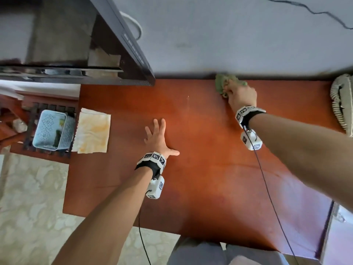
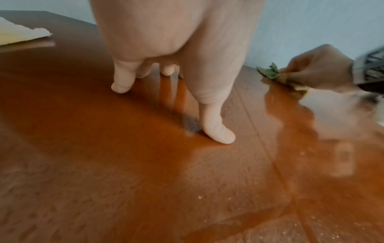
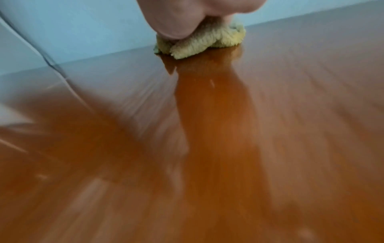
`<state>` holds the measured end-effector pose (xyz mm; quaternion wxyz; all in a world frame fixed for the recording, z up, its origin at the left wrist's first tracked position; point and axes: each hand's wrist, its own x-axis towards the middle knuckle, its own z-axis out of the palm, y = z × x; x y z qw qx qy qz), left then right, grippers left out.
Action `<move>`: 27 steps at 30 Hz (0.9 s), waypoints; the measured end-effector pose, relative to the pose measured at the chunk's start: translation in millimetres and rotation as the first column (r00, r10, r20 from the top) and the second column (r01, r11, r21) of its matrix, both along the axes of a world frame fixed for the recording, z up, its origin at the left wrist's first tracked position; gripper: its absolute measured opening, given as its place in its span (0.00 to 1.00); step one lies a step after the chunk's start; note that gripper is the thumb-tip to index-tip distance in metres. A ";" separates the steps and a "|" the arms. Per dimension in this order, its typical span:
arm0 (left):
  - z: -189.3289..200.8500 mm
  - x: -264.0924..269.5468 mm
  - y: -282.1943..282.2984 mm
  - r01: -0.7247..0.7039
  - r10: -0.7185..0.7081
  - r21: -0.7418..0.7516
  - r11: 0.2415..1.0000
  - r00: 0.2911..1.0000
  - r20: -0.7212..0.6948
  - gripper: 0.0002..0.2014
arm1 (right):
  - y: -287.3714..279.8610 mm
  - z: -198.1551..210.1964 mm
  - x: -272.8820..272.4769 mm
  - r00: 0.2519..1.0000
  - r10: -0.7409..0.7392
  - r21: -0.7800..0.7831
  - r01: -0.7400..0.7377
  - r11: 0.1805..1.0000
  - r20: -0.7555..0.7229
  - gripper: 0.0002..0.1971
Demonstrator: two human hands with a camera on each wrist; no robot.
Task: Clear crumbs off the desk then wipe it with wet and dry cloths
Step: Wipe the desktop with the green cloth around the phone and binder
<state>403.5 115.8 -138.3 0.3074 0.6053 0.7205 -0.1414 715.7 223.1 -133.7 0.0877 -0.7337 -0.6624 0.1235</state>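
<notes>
Right hand grips a bunched green cloth against the counter's far edge by the pale wall. Left hand rests flat, fingers spread. Pale specks dot the glossy wood; a cream cloth lies left, beside a blue basket.

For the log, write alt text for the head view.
The right hand grips a bunched green cloth at the far edge of a reddish wooden desk; the left hand rests flat, fingers spread. A pale cloth lies at the left.
</notes>
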 end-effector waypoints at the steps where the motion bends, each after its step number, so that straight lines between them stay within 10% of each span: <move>1: 0.1 -0.4 0.2 -0.003 0.003 0.000 1.000 1.000 0.007 0.73 | 15.7 -0.2 1.0 1.000 -0.010 -0.016 0.010 1.000 0.016 0.11; 6: 0.2 -2.5 -0.1 -0.010 0.010 -0.012 1.000 1.000 0.024 0.73 | 25.0 -2.2 -10.6 0.999 -0.033 0.009 0.033 0.999 0.014 0.14; 13: 7.2 -2.7 1.3 0.008 -0.007 -0.050 0.999 1.000 0.021 0.74 | -101.9 -2.7 -48.7 0.957 0.288 0.014 -0.288 0.958 -0.025 0.17; 20: 26.4 -19.9 7.1 0.171 -0.167 -0.164 0.972 0.985 0.035 0.79 | -228.8 0.4 -90.8 0.811 0.552 -0.401 -0.580 0.709 -0.196 0.28; 24: 25.3 -23.8 4.1 0.248 -0.255 -0.160 0.956 0.967 -0.027 0.81 | -196.6 -2.7 -81.5 0.794 0.577 -0.367 -0.603 0.709 -0.190 0.26; 27: 18.5 -24.9 0.6 0.252 -0.259 -0.123 0.960 0.965 -0.039 0.81 | -137.0 -6.0 -72.1 0.910 0.364 -0.250 -0.407 0.879 -0.200 0.16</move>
